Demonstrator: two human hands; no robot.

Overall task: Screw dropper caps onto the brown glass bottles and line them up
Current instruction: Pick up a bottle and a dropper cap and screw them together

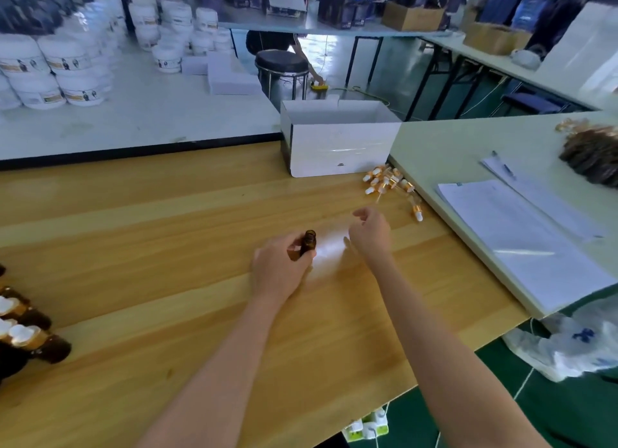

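I see a wooden table with an open white box at its far edge and loose dropper caps scattered just beside it. Capped brown bottles cluster at the left edge, and a pale board bearing papers overlaps the right.

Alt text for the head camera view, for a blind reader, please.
A person's left hand grips an uncapped brown glass bottle at a light wooden table; the empty right hand hovers short of loose gold-and-white dropper caps beside a white cardboard box.
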